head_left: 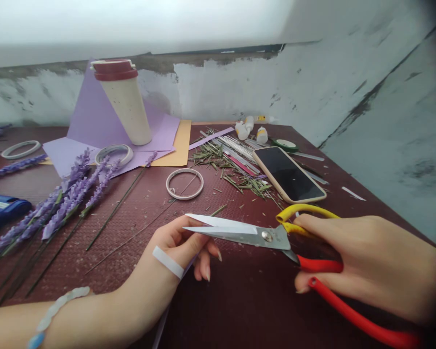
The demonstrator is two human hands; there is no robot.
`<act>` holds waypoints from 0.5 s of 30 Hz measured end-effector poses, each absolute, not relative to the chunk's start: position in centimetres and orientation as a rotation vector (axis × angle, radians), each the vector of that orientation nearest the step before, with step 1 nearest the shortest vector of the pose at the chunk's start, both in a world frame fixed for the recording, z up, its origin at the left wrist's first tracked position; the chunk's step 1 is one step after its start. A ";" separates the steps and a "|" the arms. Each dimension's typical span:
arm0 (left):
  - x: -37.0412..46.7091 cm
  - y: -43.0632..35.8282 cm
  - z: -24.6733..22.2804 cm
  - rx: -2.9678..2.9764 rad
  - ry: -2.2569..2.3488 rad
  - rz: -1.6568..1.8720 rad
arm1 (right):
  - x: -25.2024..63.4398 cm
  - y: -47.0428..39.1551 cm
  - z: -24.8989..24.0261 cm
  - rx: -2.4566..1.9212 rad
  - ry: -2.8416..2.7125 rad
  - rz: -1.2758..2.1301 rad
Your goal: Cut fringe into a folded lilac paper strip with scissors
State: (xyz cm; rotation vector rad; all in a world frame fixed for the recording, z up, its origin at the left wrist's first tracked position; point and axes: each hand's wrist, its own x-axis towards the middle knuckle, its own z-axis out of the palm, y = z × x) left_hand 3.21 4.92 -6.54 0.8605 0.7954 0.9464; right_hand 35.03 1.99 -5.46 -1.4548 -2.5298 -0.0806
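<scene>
My right hand [363, 261] grips the scissors [272, 236], its fingers in the yellow and red handles. The blades point left, slightly parted, with their tips over the thumb and forefinger of my left hand [183, 242]. Those two fingers are pinched together, the others loosely curled. A thin pale purple strip [162, 327] runs down from my left hand past the wrist; its upper end is hidden behind the fingers and blades. Across the base of the left thumb lies a short white strip [168, 261], which looks like tape.
Purple lavender-like stems [65, 198] lie at left, near a blue tool [3, 211]. Tape rings [185, 184], a lidded cup [127, 106] on purple paper [82, 111], cut green bits [247, 183], small glue bottles [241, 131] and a phone [289, 174] stand or lie farther back.
</scene>
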 end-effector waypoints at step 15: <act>3.4 4.4 -4.1 0.893 0.970 0.852 | 34.7 1.7 -5.7 -1.473 -2.489 -0.018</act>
